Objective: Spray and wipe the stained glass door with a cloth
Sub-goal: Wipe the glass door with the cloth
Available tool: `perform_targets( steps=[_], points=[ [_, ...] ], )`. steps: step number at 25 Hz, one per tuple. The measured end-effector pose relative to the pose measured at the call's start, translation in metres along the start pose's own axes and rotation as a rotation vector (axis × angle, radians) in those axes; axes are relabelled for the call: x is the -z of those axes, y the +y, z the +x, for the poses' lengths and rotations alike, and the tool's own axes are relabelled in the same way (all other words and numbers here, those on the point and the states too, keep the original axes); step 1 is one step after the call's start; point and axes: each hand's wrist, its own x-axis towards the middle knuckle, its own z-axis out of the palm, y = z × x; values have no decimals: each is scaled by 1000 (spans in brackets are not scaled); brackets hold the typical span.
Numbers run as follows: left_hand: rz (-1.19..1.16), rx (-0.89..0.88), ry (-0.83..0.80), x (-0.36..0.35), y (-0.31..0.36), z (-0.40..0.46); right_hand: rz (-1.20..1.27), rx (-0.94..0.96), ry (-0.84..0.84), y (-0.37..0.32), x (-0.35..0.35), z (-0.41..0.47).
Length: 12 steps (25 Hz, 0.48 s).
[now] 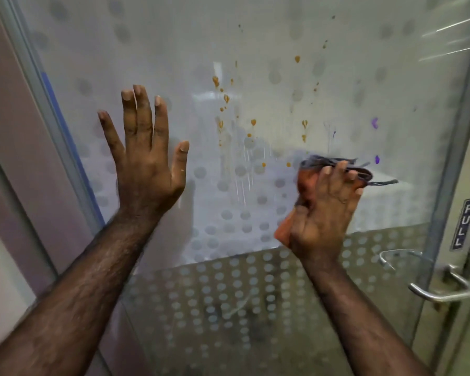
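On dotted glass door (255, 63), orange and purple drips, right hand (323, 218) fingers clutching cloth (307, 183), left hand (144, 164) splayed flat

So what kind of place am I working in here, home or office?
Most likely an office or other commercial building. The glass door carries a frosted dot pattern, a PULL sign sits on the frame beside it, and it has a metal lever handle. No furniture shows, so I can't say more.

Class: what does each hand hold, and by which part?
The right hand grips the bunched cloth around its middle. The left hand holds nothing, spread against the glass door.
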Motion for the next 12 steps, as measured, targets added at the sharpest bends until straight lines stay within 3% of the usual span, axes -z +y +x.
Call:
perform_targets(
  steps=[5,12],
  points=[
    [-6,16,-32,-1,2,0,-6,-227,74,-13,2,38],
    [-20,23,-23,-2,3,-1,3,174,-85,-114,-6,41]
  ],
)
